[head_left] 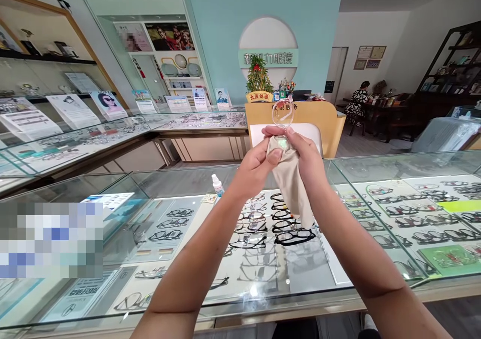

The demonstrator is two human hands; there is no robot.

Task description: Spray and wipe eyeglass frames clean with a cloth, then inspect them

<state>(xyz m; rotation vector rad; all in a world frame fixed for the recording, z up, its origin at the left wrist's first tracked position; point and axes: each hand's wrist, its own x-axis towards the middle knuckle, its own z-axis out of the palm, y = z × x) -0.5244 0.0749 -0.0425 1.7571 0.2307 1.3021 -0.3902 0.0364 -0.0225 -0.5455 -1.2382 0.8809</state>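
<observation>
Far left, 9 o'clock: glass display cases [75,143] with brochures and a sunglasses poster [108,103] on top.

Centre-left: small white spray bottle [217,185] with a blue label stands on the glass table [180,183], at about 8 o'clock from the hands and just left of the left forearm.

Left hand [255,166]: closed, thumb and fingers pinching a beige cleaning cloth [291,183] against a lens.

Held up between both hands, above the table: clear-framed glasses [282,116]. One lens sticks up at 12 o'clock from the hands; the other is wrapped in the cloth. The cloth tail hangs down at 6 o'clock.

Right hand [306,156]: closed on the same cloth and frame from the right, fingers curled over the top, touching the left fingertips.

Under the glass, below the hands: rows of black-framed glasses [293,236] on trays.

Behind, 12 o'clock: yellow reception counter [332,121] with a small decorated tree [258,78].

Far right, 2 o'clock: a seated person [356,101] at a dark desk, well apart.
</observation>
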